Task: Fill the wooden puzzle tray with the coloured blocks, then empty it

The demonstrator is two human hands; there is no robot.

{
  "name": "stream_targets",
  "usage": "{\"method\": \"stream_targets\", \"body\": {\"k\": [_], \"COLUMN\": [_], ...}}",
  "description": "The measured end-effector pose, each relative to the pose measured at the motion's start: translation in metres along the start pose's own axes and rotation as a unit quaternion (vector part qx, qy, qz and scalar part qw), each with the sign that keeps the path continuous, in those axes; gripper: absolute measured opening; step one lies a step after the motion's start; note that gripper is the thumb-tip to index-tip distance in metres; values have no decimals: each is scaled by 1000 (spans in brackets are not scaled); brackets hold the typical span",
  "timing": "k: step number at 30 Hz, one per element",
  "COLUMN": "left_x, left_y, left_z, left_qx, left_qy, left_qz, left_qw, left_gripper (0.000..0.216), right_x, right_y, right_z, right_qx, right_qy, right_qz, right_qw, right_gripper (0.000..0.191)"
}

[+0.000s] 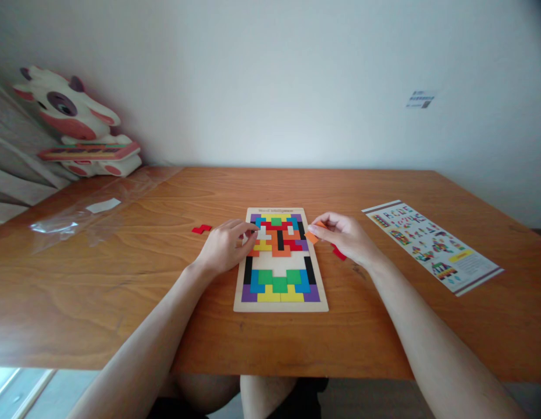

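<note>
The right hand (346, 237) grips an orange piece (311, 235) between thumb and fingers at the right edge of the puzzle board (281, 307). The board lies on the table (362, 331), partly filled. The left hand (222, 244) is over its left side, fingers curled; whether it holds anything cannot be determined. A red piece (201, 229) lies beside the left hand.

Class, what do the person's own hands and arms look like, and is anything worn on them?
The left hand and right hand are ungloved, with no watch or bracelet showing. The forearms are slender; no sleeves are visible.
</note>
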State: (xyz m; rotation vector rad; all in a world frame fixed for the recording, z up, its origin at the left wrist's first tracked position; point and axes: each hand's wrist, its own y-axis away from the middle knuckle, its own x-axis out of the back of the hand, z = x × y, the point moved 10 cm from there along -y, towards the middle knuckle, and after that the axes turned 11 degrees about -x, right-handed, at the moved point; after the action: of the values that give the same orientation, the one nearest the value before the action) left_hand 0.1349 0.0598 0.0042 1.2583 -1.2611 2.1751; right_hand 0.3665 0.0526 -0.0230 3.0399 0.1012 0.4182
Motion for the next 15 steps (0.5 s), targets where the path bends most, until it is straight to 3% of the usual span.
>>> {"method": "stream_targets", "body": {"k": [4,7,15], "left_x": [6,3,-13], "left_y": [3,2,-1], "left_z": [-9,-6,5], "left_qx": [35,32,53], "left_qy": [15,35,161], "left_qz": [37,30,7], "left_qw": [999,998,985], "left_gripper": [18,19,24], "right_x": [2,-4,-47], "right_y": [-4,-4,6], "right_z": [8,16,7], "right_qx": [-13,-29,-21], "right_qy": [-78,-103,-99], "right_qz": [26,46,-9], "right_qw": [997,993,995], "right_gripper": [39,44,33]}}
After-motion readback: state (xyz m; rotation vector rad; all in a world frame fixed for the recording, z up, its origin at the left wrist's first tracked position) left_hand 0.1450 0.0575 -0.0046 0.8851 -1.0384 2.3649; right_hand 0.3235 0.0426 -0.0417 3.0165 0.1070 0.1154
